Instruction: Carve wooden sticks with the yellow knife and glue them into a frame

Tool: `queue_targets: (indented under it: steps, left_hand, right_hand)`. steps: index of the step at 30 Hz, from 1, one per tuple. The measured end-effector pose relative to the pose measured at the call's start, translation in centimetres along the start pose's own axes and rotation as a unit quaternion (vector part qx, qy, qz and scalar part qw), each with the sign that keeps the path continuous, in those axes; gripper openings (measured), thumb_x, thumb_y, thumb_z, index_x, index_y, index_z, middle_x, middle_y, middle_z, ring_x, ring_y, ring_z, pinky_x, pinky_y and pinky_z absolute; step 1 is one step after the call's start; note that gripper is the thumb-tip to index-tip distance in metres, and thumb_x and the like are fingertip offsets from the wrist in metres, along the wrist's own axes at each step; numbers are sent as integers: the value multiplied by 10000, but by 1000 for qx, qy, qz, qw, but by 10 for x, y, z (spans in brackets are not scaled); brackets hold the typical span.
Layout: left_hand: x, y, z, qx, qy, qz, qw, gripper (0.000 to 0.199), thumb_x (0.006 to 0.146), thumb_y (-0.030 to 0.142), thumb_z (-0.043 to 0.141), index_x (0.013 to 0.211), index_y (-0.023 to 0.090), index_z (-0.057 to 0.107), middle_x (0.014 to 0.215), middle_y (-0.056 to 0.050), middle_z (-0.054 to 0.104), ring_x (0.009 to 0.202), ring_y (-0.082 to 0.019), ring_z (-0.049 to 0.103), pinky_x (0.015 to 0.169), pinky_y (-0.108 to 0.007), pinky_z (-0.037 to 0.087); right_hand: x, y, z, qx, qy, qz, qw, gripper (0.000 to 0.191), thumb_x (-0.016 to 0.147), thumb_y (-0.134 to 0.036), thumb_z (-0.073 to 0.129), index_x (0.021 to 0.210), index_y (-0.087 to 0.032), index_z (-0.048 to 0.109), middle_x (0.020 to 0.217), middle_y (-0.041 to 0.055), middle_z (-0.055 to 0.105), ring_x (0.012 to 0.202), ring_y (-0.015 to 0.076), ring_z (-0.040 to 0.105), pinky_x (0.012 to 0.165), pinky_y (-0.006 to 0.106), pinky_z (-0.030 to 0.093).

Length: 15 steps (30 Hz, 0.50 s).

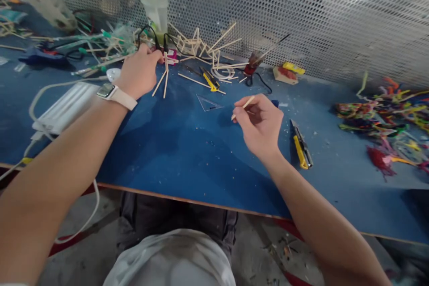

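My left hand (140, 69), with a watch on its wrist, reaches to the back of the table. Its fingers are curled beside a pink box (172, 56) with black cables, close to a small frame of joined wooden sticks (165, 73). What lies between its fingertips is hidden. Nearer the middle, my right hand (261, 125) pinches a short wooden stick (248, 102) between thumb and fingers, above the blue table (187, 156). A clear set square (208, 104) lies flat to the left of that hand. To its right is a yellow and black box cutter (301, 146).
Stick structures (194, 44) stand along the perforated metal panel (254, 0), near a lidded cup (155, 11). Another yellow cutter (210, 79) lies before them. A white power strip (67, 106) with cable sits left; a colourful tangled heap (395, 116) lies right.
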<state>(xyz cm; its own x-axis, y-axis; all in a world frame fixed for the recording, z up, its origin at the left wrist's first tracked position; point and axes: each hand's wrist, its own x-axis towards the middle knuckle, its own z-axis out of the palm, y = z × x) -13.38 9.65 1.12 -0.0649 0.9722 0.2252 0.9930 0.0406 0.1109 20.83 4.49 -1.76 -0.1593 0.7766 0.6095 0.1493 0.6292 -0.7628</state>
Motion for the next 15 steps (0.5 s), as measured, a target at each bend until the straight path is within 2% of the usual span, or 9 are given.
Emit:
queue_targets:
  steps: [3, 6, 10, 13, 15]
  left_hand:
    - [6, -8, 6, -35, -8, -3, 999, 499, 1084, 209, 448, 1504, 148, 710, 1596, -201, 530, 1360, -347, 649, 1301, -564, 500]
    - [11, -16, 9, -58, 1, -16, 998, 517, 1100, 255, 431, 1527, 152, 702, 1626, -203, 497, 1411, -314, 604, 1355, -497, 450]
    - [16, -20, 12, -66, 7, -21, 998, 539, 1095, 281, 445, 1584, 140, 622, 1616, -193, 520, 1438, -298, 562, 1359, -489, 440]
    - [18, -19, 15, -86, 7, 18, 996, 535, 1101, 321, 466, 1606, 187, 578, 1598, -134, 564, 1461, -259, 524, 1384, -489, 421]
    - [19, -19, 18, -91, -5, 50, 995, 497, 1096, 361, 490, 1543, 213, 648, 1623, -105, 567, 1462, -254, 524, 1399, -494, 409]
  right_hand:
    - [-1, 2, 3, -10, -2, -2, 1000, 173, 987, -365, 893, 934, -260, 766, 916, -7, 793, 753, 148, 732, 672, 301, 641]
    - [-2, 2, 6, -3, -18, 0, 1000, 228, 965, -373, 916, 874, -255, 744, 906, -9, 817, 753, 151, 745, 694, 312, 644]
    - [-2, 2, 8, -7, -25, -6, 1000, 315, 969, -457, 926, 831, -253, 730, 867, -5, 795, 757, 155, 739, 685, 312, 625]
    - [-2, 2, 8, 0, -26, -10, 1000, 402, 961, -571, 931, 823, -258, 720, 844, -3, 768, 762, 161, 730, 676, 315, 622]
    - [-2, 2, 8, 13, -32, -23, 999, 420, 967, -609, 924, 833, -265, 724, 843, -4, 765, 754, 161, 720, 674, 322, 623]
